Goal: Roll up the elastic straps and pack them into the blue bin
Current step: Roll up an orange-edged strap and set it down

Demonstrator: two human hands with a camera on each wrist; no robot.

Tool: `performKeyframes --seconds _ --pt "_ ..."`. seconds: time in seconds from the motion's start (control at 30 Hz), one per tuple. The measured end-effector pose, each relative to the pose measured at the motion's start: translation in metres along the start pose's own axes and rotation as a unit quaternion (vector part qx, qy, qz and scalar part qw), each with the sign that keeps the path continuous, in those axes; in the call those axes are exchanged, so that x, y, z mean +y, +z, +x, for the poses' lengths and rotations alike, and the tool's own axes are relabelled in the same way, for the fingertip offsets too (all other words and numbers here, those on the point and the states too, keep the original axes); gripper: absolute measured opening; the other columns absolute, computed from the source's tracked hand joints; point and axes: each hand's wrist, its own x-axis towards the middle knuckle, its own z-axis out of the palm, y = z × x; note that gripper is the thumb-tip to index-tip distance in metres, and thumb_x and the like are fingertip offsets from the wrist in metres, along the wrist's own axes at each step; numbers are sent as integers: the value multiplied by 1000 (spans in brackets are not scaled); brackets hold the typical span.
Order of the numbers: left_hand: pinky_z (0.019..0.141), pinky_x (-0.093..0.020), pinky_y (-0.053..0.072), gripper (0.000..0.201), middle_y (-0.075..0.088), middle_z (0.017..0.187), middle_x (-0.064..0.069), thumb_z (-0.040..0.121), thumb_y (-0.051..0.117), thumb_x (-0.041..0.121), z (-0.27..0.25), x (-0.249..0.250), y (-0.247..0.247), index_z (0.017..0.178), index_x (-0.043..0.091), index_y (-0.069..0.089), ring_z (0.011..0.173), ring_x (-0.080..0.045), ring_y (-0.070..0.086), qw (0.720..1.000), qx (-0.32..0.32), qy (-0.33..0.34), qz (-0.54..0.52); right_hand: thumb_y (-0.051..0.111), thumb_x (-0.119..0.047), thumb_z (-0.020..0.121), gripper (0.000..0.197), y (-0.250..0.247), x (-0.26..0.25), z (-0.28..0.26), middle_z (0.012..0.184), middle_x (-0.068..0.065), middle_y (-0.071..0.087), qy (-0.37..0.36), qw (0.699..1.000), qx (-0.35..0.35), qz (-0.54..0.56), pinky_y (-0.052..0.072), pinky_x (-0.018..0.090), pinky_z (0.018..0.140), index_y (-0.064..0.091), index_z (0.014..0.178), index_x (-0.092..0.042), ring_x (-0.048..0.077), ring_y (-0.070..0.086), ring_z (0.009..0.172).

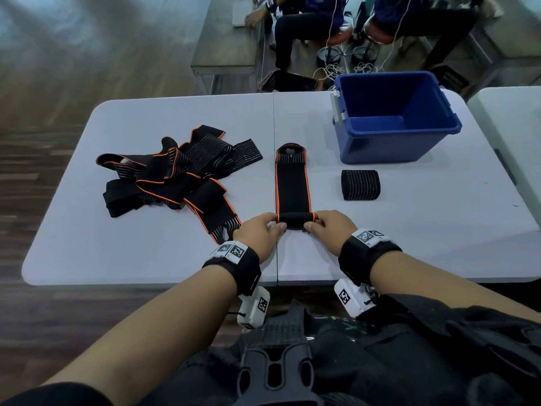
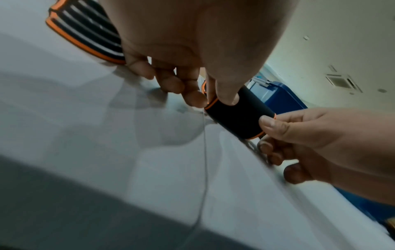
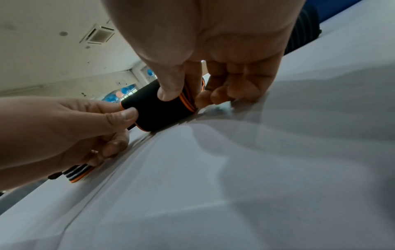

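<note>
A black elastic strap with orange edges (image 1: 292, 183) lies flat on the white table (image 1: 117, 253), running away from me. Its near end is wound into a small roll (image 1: 295, 220) (image 2: 237, 116) (image 3: 158, 111). My left hand (image 1: 263, 230) (image 2: 213, 99) pinches the roll's left end, thumb on top. My right hand (image 1: 328, 225) (image 3: 177, 98) pinches the right end the same way. A finished black roll (image 1: 360, 184) sits to the right on the table. The blue bin (image 1: 395, 118) stands behind it with nothing showing inside. A tangled pile of straps (image 1: 175, 171) lies at the left.
A second table (image 1: 509, 136) adjoins at the right. Behind the table, seated people (image 1: 307, 27) on stools, cables on the floor and a grey bench (image 1: 228, 45). Bare table surface lies in front of my hands and at the left front.
</note>
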Motion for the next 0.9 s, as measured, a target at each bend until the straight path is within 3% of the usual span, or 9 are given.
performKeyframes --seconds 0.17,0.27,0.43,0.53,0.6,0.7,0.8,0.9 --pt "89 -45 53 36 70 90 6 91 47 60 10 5 -3 96 30 67 89 -21 65 1000 5 -25 -17 53 -36 101 26 3 -4 5 71 -3 59 27 999 18 16 34 26 55 61 84 -18 14 54 66" --pt "88 -45 53 38 66 80 7 94 47 60 12 8 -2 81 28 64 85 -22 64 999 2 -43 1 49 -39 102 40 2 -5 9 65 1 54 50 999 6 -1 33 29 55 55 70 -16 18 51 61" --pt "80 -40 52 47 60 66 2 97 48 57 11 12 -2 69 21 60 71 -22 61 998 -17 -56 17 49 -44 102 51 0 -8 15 61 5 53 103 995 -13 -7 39 31 64 57 65 -9 24 51 62" --pt "70 -34 50 49 62 67 -1 96 52 56 11 12 -5 76 14 67 68 -22 61 998 -26 -58 8 53 -46 99 50 -1 -10 19 63 5 54 135 991 -13 -8 41 30 70 59 67 -9 24 53 63" --pt "73 -36 54 49 66 72 -4 94 55 57 10 13 -6 83 11 69 72 -23 64 998 -18 -56 14 55 -48 98 46 -1 -13 21 72 8 59 144 989 -17 -35 42 30 71 64 80 -6 28 59 74" --pt "80 -40 56 31 67 87 2 88 62 57 7 13 -7 98 27 61 83 -20 64 998 34 -37 33 62 -42 95 37 1 -12 17 90 8 62 122 991 40 -26 43 32 71 54 108 -9 29 63 86" --pt "87 -42 51 33 59 103 5 88 64 52 3 17 -6 115 36 53 97 -21 58 993 77 23 91 63 -35 94 30 5 -7 11 90 6 63 52 996 77 4 48 36 71 41 109 -20 24 62 80" --pt "92 -43 45 30 57 112 2 93 59 49 1 22 -7 120 36 57 108 -23 52 984 83 56 147 61 -31 95 22 6 -8 11 92 9 67 21 997 67 -40 54 41 80 49 109 -19 28 65 85"
